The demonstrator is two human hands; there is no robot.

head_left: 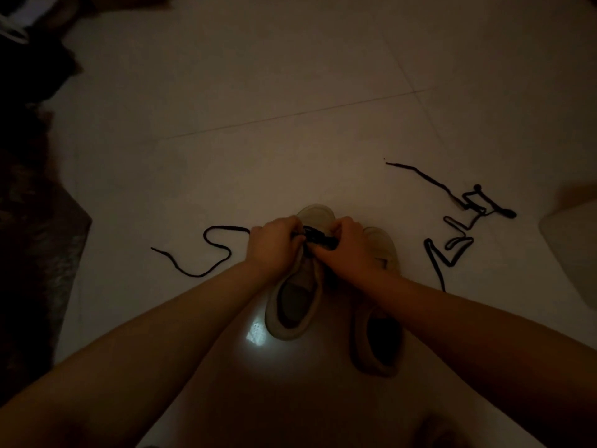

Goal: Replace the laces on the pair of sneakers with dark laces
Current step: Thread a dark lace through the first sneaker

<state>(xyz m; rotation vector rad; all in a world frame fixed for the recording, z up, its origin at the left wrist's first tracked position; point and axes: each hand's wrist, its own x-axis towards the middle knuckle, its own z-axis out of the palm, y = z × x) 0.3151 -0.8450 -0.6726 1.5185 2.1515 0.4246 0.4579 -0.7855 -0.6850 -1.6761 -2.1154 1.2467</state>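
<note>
Item: left hand (274,245) and right hand (344,245), fingers pinching dark lace (318,238) across sneaker (298,286), toe pointing away.

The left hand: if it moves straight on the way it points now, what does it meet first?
Probably the right hand: the left hand points toward it across the sneaker, and they nearly touch.

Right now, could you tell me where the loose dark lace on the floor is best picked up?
Pinch the loose dark lace at its far tip, from above: that end lies straight and apart on the floor, clear of its kinked coils.
</note>
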